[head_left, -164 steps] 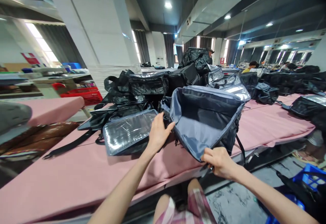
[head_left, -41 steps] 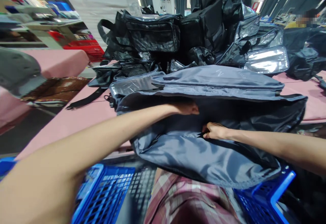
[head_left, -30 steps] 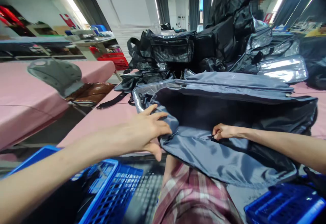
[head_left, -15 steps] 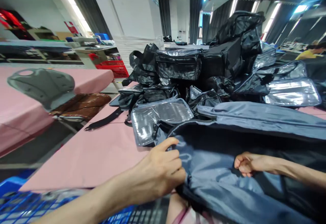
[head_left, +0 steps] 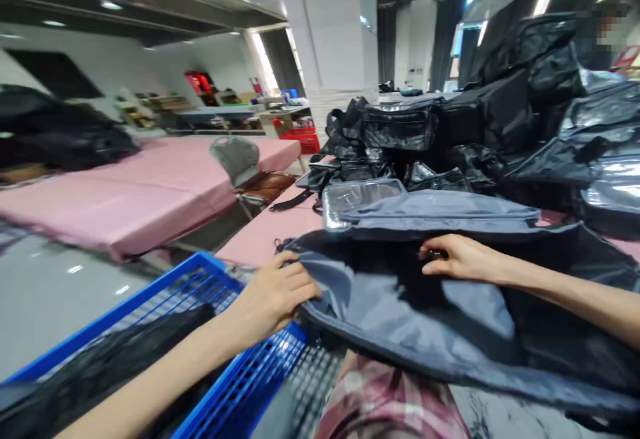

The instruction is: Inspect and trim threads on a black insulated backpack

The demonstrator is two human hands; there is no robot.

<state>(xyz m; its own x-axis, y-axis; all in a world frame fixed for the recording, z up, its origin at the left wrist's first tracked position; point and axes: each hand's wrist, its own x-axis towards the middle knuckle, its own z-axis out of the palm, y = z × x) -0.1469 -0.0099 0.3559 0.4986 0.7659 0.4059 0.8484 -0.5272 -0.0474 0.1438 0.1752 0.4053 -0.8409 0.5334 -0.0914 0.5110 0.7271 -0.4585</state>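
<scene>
1: left hand (head_left: 285,290) curled over edge of grey-lined bag (head_left: 383,302) | 2: right hand (head_left: 436,256) inside, half-curled, grip unclear

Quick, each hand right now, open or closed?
Left hand: closed on the edge of the black fabric bag with grey-blue lining.
Right hand: fingers curled over the bag's opening; whether holding something cannot be told.

Left of the open bag (head_left: 380,309), itself cropped, a blue crate (head_left: 245,376) runs out of view, its dark contents (head_left: 130,349) blurred.
</scene>
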